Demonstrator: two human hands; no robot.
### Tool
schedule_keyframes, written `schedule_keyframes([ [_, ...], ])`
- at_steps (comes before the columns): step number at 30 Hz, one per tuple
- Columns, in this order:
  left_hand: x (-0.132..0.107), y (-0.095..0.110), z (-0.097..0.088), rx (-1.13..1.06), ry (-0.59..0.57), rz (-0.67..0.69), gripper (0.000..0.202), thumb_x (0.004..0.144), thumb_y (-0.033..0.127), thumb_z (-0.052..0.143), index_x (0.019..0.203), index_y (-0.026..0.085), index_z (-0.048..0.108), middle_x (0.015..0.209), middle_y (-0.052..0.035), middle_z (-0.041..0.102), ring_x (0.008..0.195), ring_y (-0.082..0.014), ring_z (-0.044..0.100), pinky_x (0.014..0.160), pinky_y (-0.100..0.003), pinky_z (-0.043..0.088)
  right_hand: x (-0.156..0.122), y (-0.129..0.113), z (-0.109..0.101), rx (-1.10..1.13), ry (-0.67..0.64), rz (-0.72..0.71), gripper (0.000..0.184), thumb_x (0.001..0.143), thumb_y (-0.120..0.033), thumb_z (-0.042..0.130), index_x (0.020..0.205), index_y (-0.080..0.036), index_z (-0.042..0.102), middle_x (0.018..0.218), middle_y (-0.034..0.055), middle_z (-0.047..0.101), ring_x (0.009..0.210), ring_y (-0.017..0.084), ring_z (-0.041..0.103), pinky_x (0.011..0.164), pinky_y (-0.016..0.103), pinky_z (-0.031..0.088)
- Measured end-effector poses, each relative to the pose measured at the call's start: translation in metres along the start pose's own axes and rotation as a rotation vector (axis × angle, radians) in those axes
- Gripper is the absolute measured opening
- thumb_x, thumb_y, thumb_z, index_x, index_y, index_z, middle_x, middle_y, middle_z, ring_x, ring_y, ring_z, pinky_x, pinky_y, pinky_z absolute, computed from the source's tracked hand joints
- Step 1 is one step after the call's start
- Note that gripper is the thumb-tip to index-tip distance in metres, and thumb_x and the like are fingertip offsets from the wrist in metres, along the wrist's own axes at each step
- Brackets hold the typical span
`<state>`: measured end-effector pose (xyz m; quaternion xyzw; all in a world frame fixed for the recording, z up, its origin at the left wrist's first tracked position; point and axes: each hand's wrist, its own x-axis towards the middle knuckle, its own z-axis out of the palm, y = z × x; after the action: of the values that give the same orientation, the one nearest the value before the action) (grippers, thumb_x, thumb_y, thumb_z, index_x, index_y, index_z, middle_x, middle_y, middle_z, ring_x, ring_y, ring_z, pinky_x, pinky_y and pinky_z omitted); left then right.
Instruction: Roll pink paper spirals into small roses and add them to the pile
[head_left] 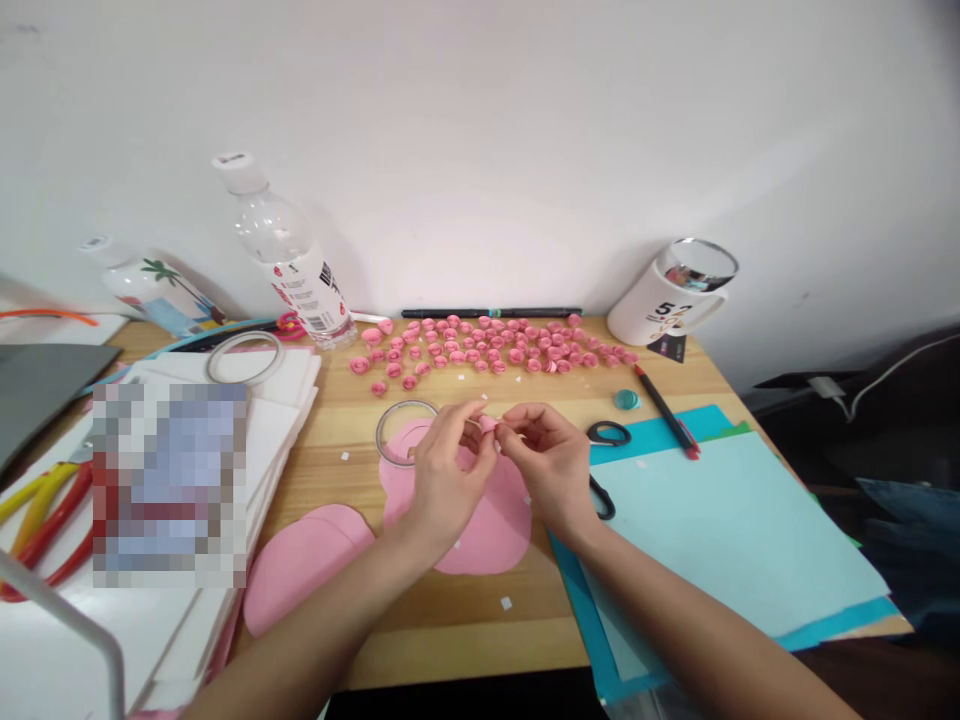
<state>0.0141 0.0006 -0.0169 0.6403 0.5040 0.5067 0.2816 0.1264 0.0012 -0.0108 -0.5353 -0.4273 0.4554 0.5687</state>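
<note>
Between the fingertips of both hands is a small rolled pink paper piece (488,424). My left hand (452,465) pinches it from the left, and my right hand (551,460) grips its other side with thumb and fingers. Below the hands lie round pink paper sheets (480,545), partly covered by my left wrist. A roll of clear tape (380,440) rests on the sheets' upper left edge, just beyond my left hand. Behind the hands, several small pink paper rolls (457,356) are spread along the back of the table.
Black-handled scissors (609,434) lie by blue paper sheets (720,540) on the right. A white mug (660,300) and a clear bottle (289,260) stand at the back. Pliers (37,530) rest on white stacks at left. More pink paper (315,560) lies front left.
</note>
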Motion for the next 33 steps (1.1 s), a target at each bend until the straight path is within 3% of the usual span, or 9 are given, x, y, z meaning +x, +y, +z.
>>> schedule_keyframes([
  [10,0.0006,0.0027,0.0007,-0.079,0.027,-0.100,0.020,0.077,0.008,0.054,0.093,0.018,0.059,0.089,-0.0041,0.060,0.080,-0.0134,0.061,0.069,-0.026,0.052,-0.0064,0.0034,0.0030,-0.127,0.013,-0.109,0.007,0.070,-0.023,0.066,0.071,-0.019,0.060,0.068,-0.0003,0.062,0.059,0.012,0.058,0.054,0.024,0.048],
  [17,-0.0005,0.0012,0.0006,-0.068,0.054,-0.065,0.017,0.078,0.010,0.055,0.092,0.019,0.060,0.091,-0.0040,0.061,0.081,-0.0132,0.060,0.068,-0.025,0.052,-0.0054,0.0041,0.0024,-0.072,-0.001,-0.097,0.008,0.071,-0.022,0.067,0.073,-0.019,0.060,0.069,-0.0009,0.062,0.061,0.011,0.058,0.055,0.023,0.049],
  [23,0.0026,0.0043,-0.0030,-0.028,0.114,0.102,0.017,0.074,0.005,0.059,0.080,0.019,0.067,0.083,-0.0035,0.065,0.079,-0.0138,0.063,0.071,-0.027,0.052,-0.0025,0.0078,0.0005,0.013,-0.016,-0.084,0.012,0.071,-0.024,0.069,0.080,-0.019,0.063,0.073,0.0005,0.065,0.066,0.014,0.063,0.063,0.028,0.054],
  [27,0.0044,0.0060,-0.0042,-0.034,0.106,0.083,0.019,0.074,0.003,0.059,0.081,0.019,0.068,0.082,-0.0033,0.066,0.076,-0.0137,0.063,0.070,-0.027,0.052,-0.0018,0.0071,0.0000,0.005,0.010,-0.116,0.018,0.070,-0.024,0.070,0.086,-0.018,0.065,0.076,0.0028,0.069,0.070,0.016,0.066,0.068,0.032,0.056],
  [33,0.0041,0.0044,-0.0037,-0.068,0.087,0.046,0.017,0.075,0.005,0.058,0.082,0.018,0.067,0.083,-0.0034,0.065,0.077,-0.0136,0.062,0.070,-0.026,0.051,-0.0022,0.0045,-0.0008,-0.114,0.017,-0.245,0.012,0.071,-0.019,0.068,0.084,-0.019,0.066,0.077,0.0023,0.069,0.068,0.014,0.065,0.066,0.029,0.057],
])
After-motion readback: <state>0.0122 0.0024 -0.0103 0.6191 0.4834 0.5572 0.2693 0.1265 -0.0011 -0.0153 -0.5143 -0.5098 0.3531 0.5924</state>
